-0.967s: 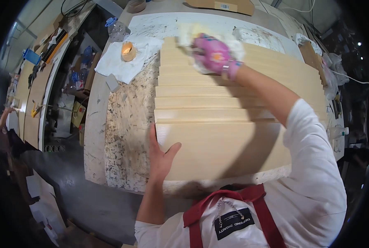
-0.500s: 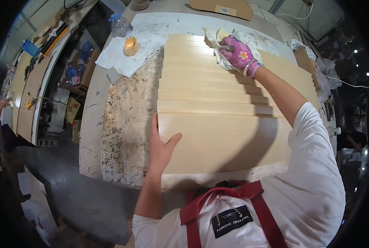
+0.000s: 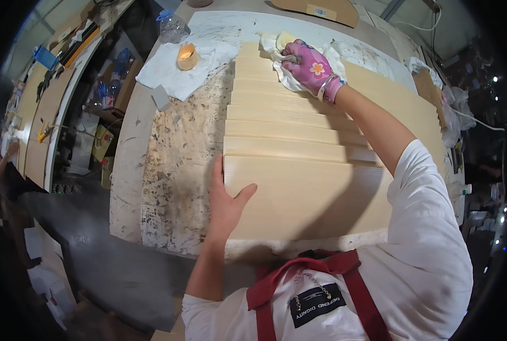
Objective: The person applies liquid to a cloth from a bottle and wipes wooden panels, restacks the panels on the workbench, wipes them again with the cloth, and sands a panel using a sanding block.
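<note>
Several pale wooden boards lie stacked in steps on a stained white workbench. My left hand, bare, lies flat against the left edge of the nearest board, thumb on top. My right hand wears a pink flowered glove and presses a white cloth onto the far boards, fingers closed over it.
A white rag with a small orange-lidded jar lies at the bench's far left, a clear plastic bottle behind it. Cardboard sits at the far edge. Long benches with tools run along the left.
My right hand with the cloth has swept from the left of the far boards to the right and back toward the left. The left hand stays on the near board's edge.
</note>
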Available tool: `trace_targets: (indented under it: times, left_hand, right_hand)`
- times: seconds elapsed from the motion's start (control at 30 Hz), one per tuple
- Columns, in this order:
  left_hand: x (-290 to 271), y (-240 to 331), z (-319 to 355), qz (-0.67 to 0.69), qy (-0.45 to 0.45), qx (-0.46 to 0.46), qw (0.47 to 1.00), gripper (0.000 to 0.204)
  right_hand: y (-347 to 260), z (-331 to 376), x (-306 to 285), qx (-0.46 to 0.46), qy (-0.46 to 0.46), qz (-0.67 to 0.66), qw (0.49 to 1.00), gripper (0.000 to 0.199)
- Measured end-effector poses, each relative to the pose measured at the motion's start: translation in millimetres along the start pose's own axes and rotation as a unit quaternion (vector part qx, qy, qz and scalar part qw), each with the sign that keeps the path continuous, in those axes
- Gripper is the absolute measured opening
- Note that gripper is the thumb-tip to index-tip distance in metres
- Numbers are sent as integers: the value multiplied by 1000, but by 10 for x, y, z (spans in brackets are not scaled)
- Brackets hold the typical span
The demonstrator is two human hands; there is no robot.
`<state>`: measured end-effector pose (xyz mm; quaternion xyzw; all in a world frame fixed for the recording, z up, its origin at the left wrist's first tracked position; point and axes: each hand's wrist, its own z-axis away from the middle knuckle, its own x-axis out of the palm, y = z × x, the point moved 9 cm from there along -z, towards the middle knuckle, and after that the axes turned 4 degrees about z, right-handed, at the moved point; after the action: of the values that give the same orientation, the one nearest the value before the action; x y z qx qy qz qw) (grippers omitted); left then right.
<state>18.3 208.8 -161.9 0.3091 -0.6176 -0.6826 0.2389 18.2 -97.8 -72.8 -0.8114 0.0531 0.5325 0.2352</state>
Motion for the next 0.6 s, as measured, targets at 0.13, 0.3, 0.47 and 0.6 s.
trace_targets:
  times: [0.13,0.3,0.47,0.6]
  left_hand:
    - [61,15,3,-6,-15,-4,1000,82]
    - [112,-23,-3,84,-25,-18,996,81]
    - [-58,-61,16,94,-13,-9,995,81]
    - [-11,-31,32,61,-13,-6,998,83]
  right_hand:
    - [-377,-243,199,-48,26,-58,997,16]
    - [-750,-511,398,-110,-24,-10,994,22]
    - [-56,527,-386,111,-159,-204,960,30]
    - [-452,1569,-591,-95,-173,-156,968,32]
